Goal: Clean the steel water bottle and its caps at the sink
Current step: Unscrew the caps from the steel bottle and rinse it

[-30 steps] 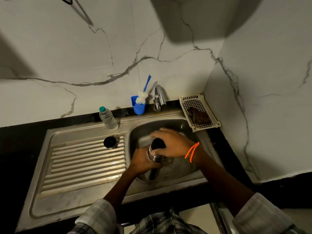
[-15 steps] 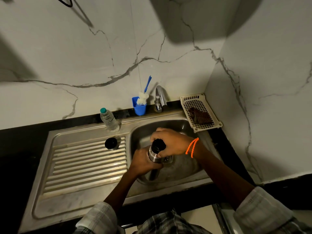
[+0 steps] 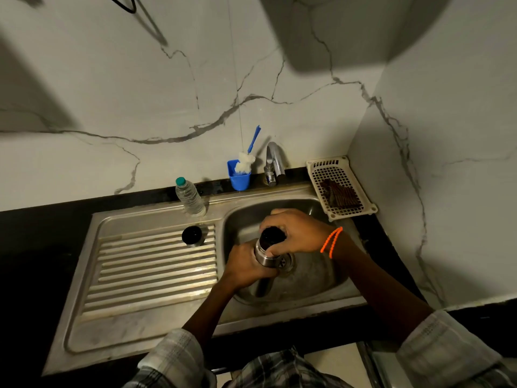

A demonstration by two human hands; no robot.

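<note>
Steel bottle (image 3: pixel 264 254) held upright over the sink basin (image 3: pixel 316 278), directly above the drain (image 3: pixel 285 261), a position that would let any spill or rinse water fall straight into the bowl. The left hand (image 3: pixel 246 266) wraps its fingers around the bottle's body from the left and appears to serve as the anchor; the right hand (image 3: pixel 296 232) curls over the dark cap (image 3: pixel 272 235) at the neck, fingers closed on it, a two-handed hold that suits twisting the cap, though whether it is being loosened or tightened cannot be told. An orange bracelet (image 3: pixel 331 242) circles the right wrist. A second cap (image 3: pixel 192 236), dark with a steel rim, stands on the ribbed drainboard (image 3: pixel 145 264), well apart from the basin, probably set aside where it can drain. Along the back edge: one clear plastic bottle (image 3: pixel 190 198) with a green top, one blue cup (image 3: pixel 239 175) holding one blue-handled brush (image 3: pixel 247 158) near the tap (image 3: pixel 274 161), within reach for scrubbing, and one white basket (image 3: pixel 340 186) with a brown scrubbing pad (image 3: pixel 340 196) in it. Count: one steel bottle, two caps, one brush, one tap; no water is seen running.
</note>
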